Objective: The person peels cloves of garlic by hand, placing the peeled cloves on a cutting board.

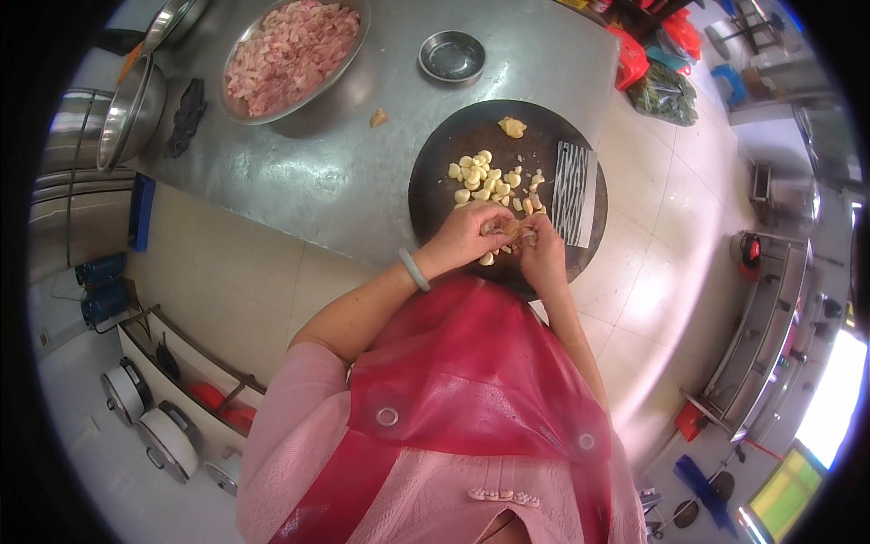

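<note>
My left hand and my right hand meet over the near part of a round, dark chopping board. Between their fingertips is a small garlic clove with papery skin, partly hidden by the fingers. Just beyond my hands lies a pile of peeled garlic cloves. Some cloves and skin scraps are scattered to the pile's right. A cleaver blade with a black-and-white streaked face rests flat along the board's right side. A piece of ginger sits near the far rim.
The board stands on a stainless steel table. Farther back are a large metal basin of cut raw meat and a small round metal dish. A dark cloth lies at left. Bagged greens are beyond the table's right edge.
</note>
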A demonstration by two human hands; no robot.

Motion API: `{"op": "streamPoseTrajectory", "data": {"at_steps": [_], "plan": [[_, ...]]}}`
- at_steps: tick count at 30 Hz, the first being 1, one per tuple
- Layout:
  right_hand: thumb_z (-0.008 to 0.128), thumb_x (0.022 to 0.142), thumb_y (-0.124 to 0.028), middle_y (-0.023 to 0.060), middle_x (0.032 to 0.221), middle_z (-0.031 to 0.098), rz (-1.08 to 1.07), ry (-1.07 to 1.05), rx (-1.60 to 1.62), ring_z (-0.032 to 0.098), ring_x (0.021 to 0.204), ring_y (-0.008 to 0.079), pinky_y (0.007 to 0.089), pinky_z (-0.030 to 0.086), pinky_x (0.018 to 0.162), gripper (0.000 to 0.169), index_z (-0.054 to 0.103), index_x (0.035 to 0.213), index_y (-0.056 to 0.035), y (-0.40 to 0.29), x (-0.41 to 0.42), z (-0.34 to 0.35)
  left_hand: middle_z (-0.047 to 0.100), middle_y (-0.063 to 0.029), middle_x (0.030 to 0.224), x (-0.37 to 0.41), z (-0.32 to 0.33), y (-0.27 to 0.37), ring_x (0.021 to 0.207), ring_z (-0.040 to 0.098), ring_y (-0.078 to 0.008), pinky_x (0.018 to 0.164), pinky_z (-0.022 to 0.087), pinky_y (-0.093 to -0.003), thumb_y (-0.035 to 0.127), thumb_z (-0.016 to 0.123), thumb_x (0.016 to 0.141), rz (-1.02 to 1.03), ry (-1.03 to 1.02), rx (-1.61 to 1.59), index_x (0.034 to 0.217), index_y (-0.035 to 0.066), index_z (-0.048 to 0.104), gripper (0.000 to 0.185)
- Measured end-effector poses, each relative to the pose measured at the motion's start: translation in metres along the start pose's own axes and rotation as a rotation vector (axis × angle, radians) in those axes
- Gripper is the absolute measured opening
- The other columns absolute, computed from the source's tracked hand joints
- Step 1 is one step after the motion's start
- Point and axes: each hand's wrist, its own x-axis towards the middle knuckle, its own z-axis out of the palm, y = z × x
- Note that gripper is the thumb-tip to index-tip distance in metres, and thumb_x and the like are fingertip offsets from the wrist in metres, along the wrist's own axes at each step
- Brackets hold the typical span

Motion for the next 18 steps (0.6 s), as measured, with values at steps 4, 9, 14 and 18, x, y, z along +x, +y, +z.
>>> {"op": "streamPoseTrajectory", "data": {"at_steps": [4,9,14,18], "plan": [[0.059,0.087,-0.005,0.0163,0.088,0.065,-0.161,0.091,-0.205,0.064,0.082,0.0398,0.0491,0.049,0.068,0.015,0.056,0.101,-0.0087,0.002,0.0,0.003,0.064,-0.0078,0.089,-0.001,-0.001,0.001,0.082,0.064,-0.0243,0.071,0.051,-0.0344,0.014,0.077,0.079,-0.001,0.013,0.068,0.091,0.005,0.064,0.02],[0.06,0.083,0.001,0.0176,0.094,0.064,-0.185,0.084,-0.192,0.062,0.085,0.0404,0.0466,0.049,0.071,0.025,0.055,0.107,-0.0055,-0.004,0.001,0.002,0.064,-0.0094,0.086,0.001,-0.001,0.003,0.079,0.064,-0.0257,0.069,0.05,-0.0348,0.012,0.075,0.08,0.004,0.031,0.059,0.089,0.005,0.064,0.016],[0.058,0.089,-0.004,0.0115,0.094,0.066,-0.056,-0.033,0.0,0.065,0.083,0.0245,0.0347,0.052,0.07,0.027,0.06,0.115,-0.0048,-0.007,0.003,-0.007,0.066,-0.0106,0.086,0.002,0.0,0.003,0.077,0.065,-0.0266,0.07,0.051,-0.0347,0.011,0.072,0.082,-0.089,0.054,0.016,0.093,0.003,0.065,0.015],[0.055,0.098,-0.015,0.0032,0.092,0.065,0.447,-0.195,0.491,0.062,0.079,0.009,0.0228,0.051,0.066,0.022,0.061,0.117,-0.0048,-0.018,0.003,-0.011,0.067,-0.0103,0.088,0.001,-0.002,0.003,0.079,0.066,-0.0262,0.07,0.052,-0.034,0.01,0.072,0.083,-0.069,0.05,-0.033,0.095,0.002,0.066,0.016]]}}
